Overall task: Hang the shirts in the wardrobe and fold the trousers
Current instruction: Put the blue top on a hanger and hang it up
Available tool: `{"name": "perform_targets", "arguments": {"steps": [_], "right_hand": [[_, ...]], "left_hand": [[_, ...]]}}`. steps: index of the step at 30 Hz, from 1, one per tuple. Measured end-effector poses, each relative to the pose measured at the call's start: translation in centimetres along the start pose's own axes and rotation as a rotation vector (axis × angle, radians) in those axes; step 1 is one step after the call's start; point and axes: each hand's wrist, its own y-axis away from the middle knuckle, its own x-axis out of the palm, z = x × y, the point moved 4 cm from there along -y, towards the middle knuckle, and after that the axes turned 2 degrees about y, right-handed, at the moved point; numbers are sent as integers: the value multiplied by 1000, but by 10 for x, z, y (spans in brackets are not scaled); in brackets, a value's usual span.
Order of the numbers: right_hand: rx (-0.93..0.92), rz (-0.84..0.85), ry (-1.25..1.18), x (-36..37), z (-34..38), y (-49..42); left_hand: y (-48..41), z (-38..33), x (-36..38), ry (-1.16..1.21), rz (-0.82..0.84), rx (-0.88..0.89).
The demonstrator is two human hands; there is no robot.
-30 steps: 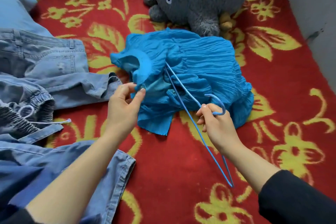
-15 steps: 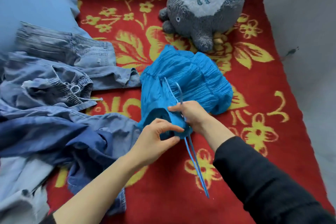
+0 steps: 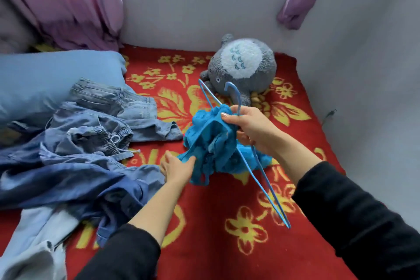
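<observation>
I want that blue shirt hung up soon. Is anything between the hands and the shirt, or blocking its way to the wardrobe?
Nothing is between them: the right hand grips the blue shirt together with the blue hanger, and the left hand holds its lower edge. No wardrobe is in view, so that path cannot be judged.

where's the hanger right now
In the head view the blue hanger is right of centre, held in the right hand, threaded through the blue shirt, just in front of the grey plush toy.
</observation>
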Motion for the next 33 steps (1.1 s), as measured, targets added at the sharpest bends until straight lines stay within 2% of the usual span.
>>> {"name": "perform_targets", "arguments": {"steps": [2, 6, 9, 10, 14, 16, 20, 24, 27, 30, 33], "right_hand": [[-57, -22, 2, -13, 23, 14], [-109, -219, 126, -53, 55, 31], [-97, -374, 147, -86, 62, 38], [-103, -428, 170, -96, 64, 40], [-195, -642, 280, -127, 84, 45], [-295, -685, 244, -136, 97, 48], [-375, -674, 315, -140, 98, 51], [-335, -590, 388, -141, 75, 47], [-353, -526, 321, -135, 63, 48], [-417, -653, 297, -141, 63, 53], [-435, -813, 122, -158, 60, 60]], "left_hand": [[-4, -8, -8, 70, 67, -53], [-1, -57, -47, 452, 191, 4], [15, -113, -101, 458, 163, 112], [23, -134, -119, 457, 199, 168], [77, -215, -172, 648, 550, 388], [105, -241, -188, 764, 620, 449], [125, -257, -196, 815, 592, 482], [130, -258, -192, 654, 559, 585], [136, -255, -189, 577, 486, 672], [132, -248, -183, 541, 465, 697], [125, -240, -180, 484, 438, 751]]}}
